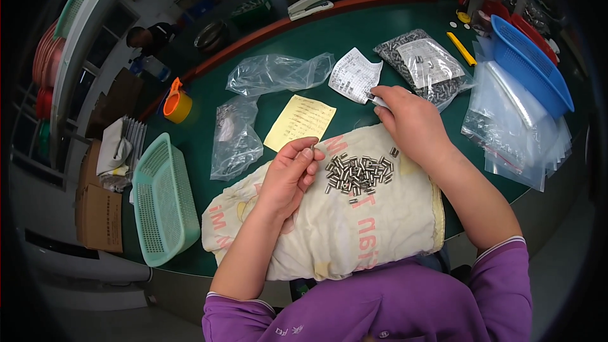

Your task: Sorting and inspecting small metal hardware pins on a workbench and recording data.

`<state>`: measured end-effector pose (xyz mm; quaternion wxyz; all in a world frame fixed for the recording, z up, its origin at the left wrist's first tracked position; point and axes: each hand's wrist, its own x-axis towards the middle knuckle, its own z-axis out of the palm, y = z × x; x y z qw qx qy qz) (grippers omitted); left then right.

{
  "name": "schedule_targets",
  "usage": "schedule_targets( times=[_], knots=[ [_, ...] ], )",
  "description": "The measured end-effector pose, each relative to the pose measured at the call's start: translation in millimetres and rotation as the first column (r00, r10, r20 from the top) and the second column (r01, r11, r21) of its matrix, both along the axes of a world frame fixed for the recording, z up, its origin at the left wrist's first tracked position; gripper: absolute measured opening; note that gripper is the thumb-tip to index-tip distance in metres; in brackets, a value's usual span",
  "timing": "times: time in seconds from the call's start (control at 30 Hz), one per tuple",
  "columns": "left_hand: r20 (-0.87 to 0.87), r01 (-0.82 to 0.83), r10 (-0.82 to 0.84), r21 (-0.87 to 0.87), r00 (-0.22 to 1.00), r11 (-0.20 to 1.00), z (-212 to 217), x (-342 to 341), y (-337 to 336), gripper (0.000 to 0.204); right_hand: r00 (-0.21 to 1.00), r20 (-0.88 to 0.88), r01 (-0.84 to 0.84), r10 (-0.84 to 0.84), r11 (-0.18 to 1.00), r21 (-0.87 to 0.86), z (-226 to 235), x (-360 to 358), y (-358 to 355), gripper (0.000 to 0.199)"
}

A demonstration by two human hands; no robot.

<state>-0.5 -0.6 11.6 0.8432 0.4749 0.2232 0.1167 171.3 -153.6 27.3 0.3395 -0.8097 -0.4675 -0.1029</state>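
A heap of small metal cylinders (360,175) lies on a cream cloth (335,240) with red lettering. My left hand (288,174) is just left of the heap, its thumb and index finger pinched around something tiny that I cannot make out. Beyond the heap, my right hand (408,120) has its fingers closed at the near edge of a printed white paper slip (356,75). A small pale piece shows at those fingertips, its kind unclear. Past that hand lies a clear bag (423,66) full of similar metal parts, with a white label on it.
Crumpled clear bags (278,75) and a yellow handwritten sheet (300,121) lie left of centre. A green basket (163,199) stands at left, near an orange-and-yellow tape dispenser (177,102). At right are a blue basket (532,66), flat clear bags (510,120) and a yellow cutter (461,49).
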Motion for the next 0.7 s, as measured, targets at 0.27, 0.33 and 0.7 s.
schedule_targets(
  times=[0.27,0.33,0.7],
  knots=[
    [0.094,0.013,-0.001,-0.132,0.996,0.991,-4.2,-1.1,8.0,0.023,0.995,0.095,-0.017,0.027,0.994,-0.106,-4.8,10.0,-2.7,0.023],
    [0.111,0.008,0.006,-0.13,0.994,0.991,-7.0,-1.1,9.6,0.022,0.992,0.107,-0.064,0.069,0.997,-0.047,2.2,6.1,-3.1,0.023],
    [0.105,-0.033,0.049,-0.153,0.993,0.988,-11.9,2.0,12.1,0.018,0.76,-0.032,-0.647,0.649,0.752,-0.124,-12.1,-38.7,5.9,0.053]
  ],
)
